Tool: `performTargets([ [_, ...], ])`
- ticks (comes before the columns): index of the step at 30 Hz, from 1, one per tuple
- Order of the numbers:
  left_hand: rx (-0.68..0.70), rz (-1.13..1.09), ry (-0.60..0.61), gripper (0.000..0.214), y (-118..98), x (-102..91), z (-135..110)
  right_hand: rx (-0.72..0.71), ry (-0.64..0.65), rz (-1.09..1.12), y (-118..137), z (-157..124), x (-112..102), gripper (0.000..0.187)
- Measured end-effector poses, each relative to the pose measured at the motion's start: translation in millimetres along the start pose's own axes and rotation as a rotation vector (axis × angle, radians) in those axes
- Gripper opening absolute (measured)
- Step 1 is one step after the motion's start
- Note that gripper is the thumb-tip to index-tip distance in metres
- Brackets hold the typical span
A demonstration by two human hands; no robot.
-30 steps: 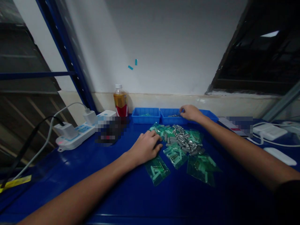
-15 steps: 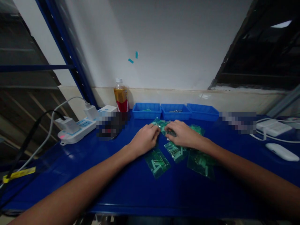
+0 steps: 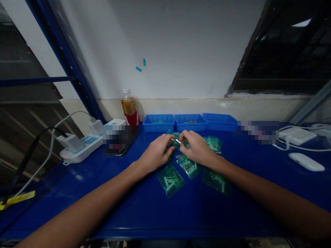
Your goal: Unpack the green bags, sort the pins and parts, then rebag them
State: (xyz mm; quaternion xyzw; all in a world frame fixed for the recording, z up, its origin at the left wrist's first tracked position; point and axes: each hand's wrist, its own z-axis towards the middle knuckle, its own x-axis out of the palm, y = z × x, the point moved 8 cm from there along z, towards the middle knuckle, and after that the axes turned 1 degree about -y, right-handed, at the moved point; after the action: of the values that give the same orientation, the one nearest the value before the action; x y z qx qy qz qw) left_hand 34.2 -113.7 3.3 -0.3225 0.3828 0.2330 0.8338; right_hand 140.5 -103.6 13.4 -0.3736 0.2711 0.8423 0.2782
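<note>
My left hand (image 3: 158, 150) and my right hand (image 3: 196, 146) meet over the middle of the blue table, fingers curled in toward each other. Between their fingertips is a small plastic bag (image 3: 177, 141) with a bright glint; its contents are hard to make out. Below my hands lie green-tinted bags with screws and pale plugs: one at the left (image 3: 170, 181), another (image 3: 188, 166) under my right hand. A third bag (image 3: 217, 181) is partly beneath my right forearm. More bags (image 3: 213, 144) lie beyond the right wrist.
Three blue bins stand along the wall: the left bin (image 3: 158, 128) and middle bin (image 3: 190, 127) hold small parts, beside the right bin (image 3: 219, 126). A drink bottle (image 3: 130, 112) and power strip (image 3: 86, 146) are at left. A white case (image 3: 306, 162) and cables lie at right.
My hands have turned their fingertips together, with a shiny bag edge now showing between them. My right hand moved slightly left. The whole view shifted a little.
</note>
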Motion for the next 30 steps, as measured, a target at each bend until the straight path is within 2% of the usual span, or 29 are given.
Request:
performTargets([
  [4, 0.067, -0.055, 0.007, 0.018, -18.9, -4.0, -2.6, 0.034, 0.027, 0.239, 13.2, -5.8, -16.8, 0.012],
  [7, 0.040, -0.099, 0.033, 0.015, -20.6, -5.0, -3.2, 0.078, 0.028, 0.303, 16.2, -9.0, -23.9, 0.007],
  [12, -0.097, -0.173, 0.070, 0.023, -9.7, 1.1, -3.4, -0.072, 0.069, 0.152, 23.5, -14.3, -15.7, 0.015],
  [16, -0.161, -0.241, 0.105, 0.025, -6.7, 8.4, -5.7, -0.061, 0.088, 0.066, 17.3, -17.3, -10.6, 0.008],
  [18, -0.159, -0.269, 0.071, 0.018, -8.0, 7.1, -7.4, -0.029, 0.087, 0.068, 13.4, -17.1, -12.9, 0.007],
  [21, -0.113, -0.279, 0.007, 0.021, -12.7, 2.1, -10.0, -0.008, 0.087, 0.133, 11.4, -17.0, -16.5, 0.009],
  [25, -0.057, -0.244, 0.001, 0.011, -17.9, -1.7, -10.5, -0.016, 0.119, 0.171, 13.8, -18.9, -13.0, 0.014],
  [27, -0.065, -0.228, -0.024, 0.011, -16.6, -5.5, -9.1, -0.024, 0.087, 0.163, 14.4, -19.1, -13.7, 0.008],
  [30, -0.106, -0.225, -0.053, 0.014, -11.2, -9.4, -5.0, -0.069, 0.033, 0.104, 15.8, -17.2, -17.2, 0.018],
])
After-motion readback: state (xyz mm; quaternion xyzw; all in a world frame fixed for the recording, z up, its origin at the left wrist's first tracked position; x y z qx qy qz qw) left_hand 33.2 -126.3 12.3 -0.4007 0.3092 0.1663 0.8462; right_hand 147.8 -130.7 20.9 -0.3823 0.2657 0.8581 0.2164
